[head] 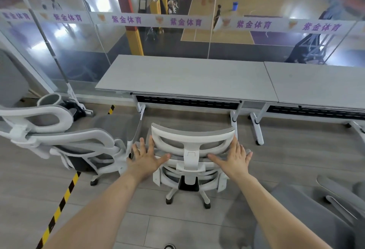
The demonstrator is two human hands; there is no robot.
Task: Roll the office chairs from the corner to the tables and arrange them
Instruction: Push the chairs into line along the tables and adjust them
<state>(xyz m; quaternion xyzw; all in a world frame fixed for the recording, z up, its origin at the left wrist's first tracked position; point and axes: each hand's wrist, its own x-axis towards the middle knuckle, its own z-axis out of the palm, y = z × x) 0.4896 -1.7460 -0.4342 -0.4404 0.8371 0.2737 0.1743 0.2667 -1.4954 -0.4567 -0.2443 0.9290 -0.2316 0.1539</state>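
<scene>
- Chair (192, 150) faces worktop (187, 77), not yet tucked in.
- L hand (147, 157) & R hand (236, 158) flat, fingers spread on chair back.
- 2nd chair (65, 142) at left, not yet placed.

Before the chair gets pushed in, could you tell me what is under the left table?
Under the left table show a dark perforated panel and white legs on bare floor. The chair, which both hands touch, covers the floor in the middle.

floor (177, 229) grey planks — hazard tape (65, 195) | glass wall (79, 37) — court beyond
</scene>
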